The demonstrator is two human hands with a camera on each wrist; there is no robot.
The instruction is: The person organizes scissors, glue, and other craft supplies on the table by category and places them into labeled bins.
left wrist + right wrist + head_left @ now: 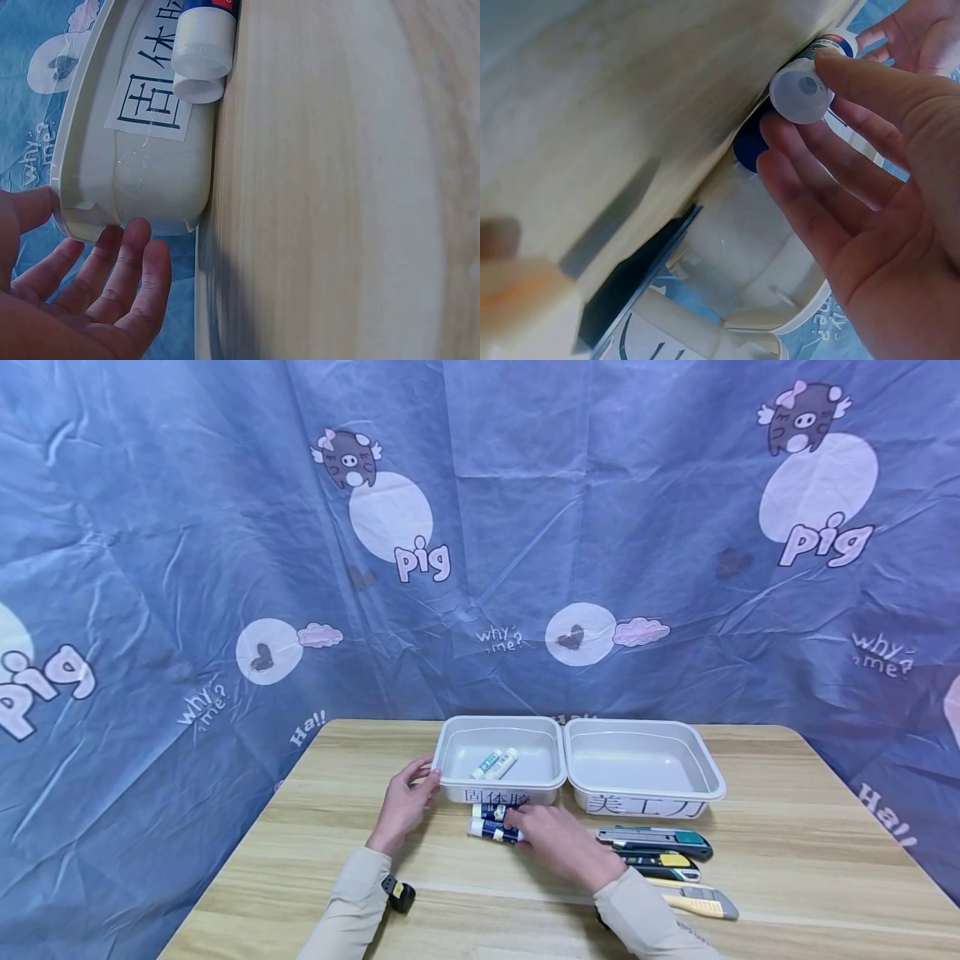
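My left hand (405,806) is at the front left corner of the left white bin (540,760), its thumb against the rim and its loosely bent fingers by the end wall. Two white-and-green glue sticks (487,765) lie inside that bin. In front of it, two blue glue sticks with white caps lie side by side, the far one (487,812) close to the bin's wall. My right hand (558,843) pinches the near glue stick (491,832) between thumb and fingers. In the right wrist view, the fingertips also sit beside the far stick's dark blue end (750,146).
A second white bin (645,768) with a paper label adjoins the first on the right. Before it lie a teal-and-grey utility knife (656,839), a black-and-yellow one (667,864) and a pale yellow one (701,902), partly behind my right forearm. A blue printed curtain (480,527) hangs behind the table.
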